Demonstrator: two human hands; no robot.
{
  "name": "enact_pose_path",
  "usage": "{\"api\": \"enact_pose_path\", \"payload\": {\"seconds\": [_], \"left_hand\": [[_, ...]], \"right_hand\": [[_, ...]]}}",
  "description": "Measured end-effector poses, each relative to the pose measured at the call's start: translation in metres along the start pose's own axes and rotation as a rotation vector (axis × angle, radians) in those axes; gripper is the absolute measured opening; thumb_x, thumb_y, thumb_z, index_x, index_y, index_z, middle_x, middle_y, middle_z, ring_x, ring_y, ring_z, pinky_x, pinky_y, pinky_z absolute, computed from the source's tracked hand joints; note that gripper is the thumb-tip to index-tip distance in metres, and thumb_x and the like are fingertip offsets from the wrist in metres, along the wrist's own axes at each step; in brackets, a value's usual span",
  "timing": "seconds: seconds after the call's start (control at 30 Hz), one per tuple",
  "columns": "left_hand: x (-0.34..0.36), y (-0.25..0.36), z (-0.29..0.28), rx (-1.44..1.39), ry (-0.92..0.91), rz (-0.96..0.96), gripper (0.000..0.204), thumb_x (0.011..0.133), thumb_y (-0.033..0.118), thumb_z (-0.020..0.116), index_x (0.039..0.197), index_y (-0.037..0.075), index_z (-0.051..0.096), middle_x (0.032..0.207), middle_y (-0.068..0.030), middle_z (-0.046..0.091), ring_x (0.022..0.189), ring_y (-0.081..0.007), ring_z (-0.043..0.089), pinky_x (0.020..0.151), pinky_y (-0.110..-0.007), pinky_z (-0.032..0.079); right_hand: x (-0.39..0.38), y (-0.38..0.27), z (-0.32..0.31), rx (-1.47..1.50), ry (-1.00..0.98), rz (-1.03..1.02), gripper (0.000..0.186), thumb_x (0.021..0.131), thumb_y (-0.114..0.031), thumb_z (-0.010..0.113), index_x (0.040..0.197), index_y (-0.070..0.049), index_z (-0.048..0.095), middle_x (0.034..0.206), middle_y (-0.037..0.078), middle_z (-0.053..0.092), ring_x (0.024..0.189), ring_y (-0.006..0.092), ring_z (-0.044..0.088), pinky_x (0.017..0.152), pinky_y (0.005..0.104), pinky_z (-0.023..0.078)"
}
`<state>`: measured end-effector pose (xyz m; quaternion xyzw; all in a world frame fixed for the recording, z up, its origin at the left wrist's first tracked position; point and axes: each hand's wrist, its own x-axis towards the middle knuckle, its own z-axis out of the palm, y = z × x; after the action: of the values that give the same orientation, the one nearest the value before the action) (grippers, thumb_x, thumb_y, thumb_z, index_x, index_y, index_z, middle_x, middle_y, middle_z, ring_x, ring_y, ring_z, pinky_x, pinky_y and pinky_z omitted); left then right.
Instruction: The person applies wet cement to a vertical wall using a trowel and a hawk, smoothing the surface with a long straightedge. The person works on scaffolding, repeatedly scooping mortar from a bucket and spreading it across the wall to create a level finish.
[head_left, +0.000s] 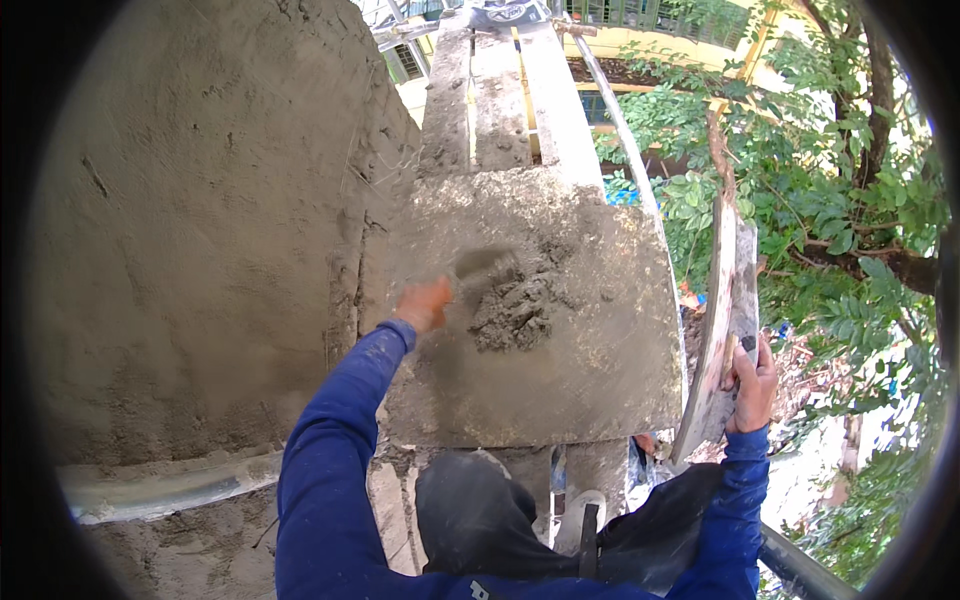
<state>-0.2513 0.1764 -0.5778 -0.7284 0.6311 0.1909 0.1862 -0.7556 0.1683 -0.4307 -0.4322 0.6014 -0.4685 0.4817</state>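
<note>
My left hand, blurred by motion, is closed at the left side of a heap of wet grey mortar. From it a smeared dark trowel blade reaches over the heap's upper left edge; the trowel's handle is hidden in the fist. The mortar lies on a flat, cement-stained board in front of me. At the right, beyond the board's edge, my right hand grips a long wooden float, held tilted nearly on edge. My fingers wrap round its grip.
A freshly plastered wall rises close on the left. Scaffold planks with gaps run ahead, beside a metal pipe. Another pipe lies along the wall's foot. Leafy branches and a drop are to the right.
</note>
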Motion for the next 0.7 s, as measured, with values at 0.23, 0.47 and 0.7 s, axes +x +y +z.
{"api": "enact_pose_path", "payload": {"seconds": [0.23,0.47,0.7], "left_hand": [[0.113,-0.022,-0.024,-0.106,0.182,-0.339,0.050,0.075,0.014,0.070,0.118,0.001,0.049,0.105,-0.0211,0.065,0.103,-0.0358,0.062,0.088,-0.046,0.049],[0.099,0.069,-0.012,0.110,0.043,0.137,0.042,0.073,0.010,0.069,0.109,0.000,0.048,0.092,-0.0194,0.067,0.091,-0.0360,0.066,0.077,-0.045,0.053],[0.000,0.058,0.003,0.220,-0.047,0.365,0.026,0.079,0.008,0.060,0.099,0.003,0.045,0.084,-0.0179,0.065,0.080,-0.0379,0.065,0.068,-0.046,0.051]], "right_hand": [[-0.013,-0.010,0.018,0.030,-0.031,0.008,0.033,0.088,-0.015,0.061,0.114,0.004,0.055,0.074,-0.001,0.058,0.052,0.0036,0.045,0.048,0.0183,0.036],[-0.008,-0.002,0.028,0.034,-0.115,0.069,0.040,0.088,-0.015,0.061,0.122,0.004,0.053,0.068,-0.002,0.054,0.051,0.0033,0.044,0.047,0.0185,0.037],[-0.003,0.010,0.013,0.049,-0.144,0.041,0.044,0.088,-0.018,0.063,0.124,0.004,0.052,0.071,-0.003,0.056,0.050,0.0025,0.043,0.047,0.0177,0.037]]}}
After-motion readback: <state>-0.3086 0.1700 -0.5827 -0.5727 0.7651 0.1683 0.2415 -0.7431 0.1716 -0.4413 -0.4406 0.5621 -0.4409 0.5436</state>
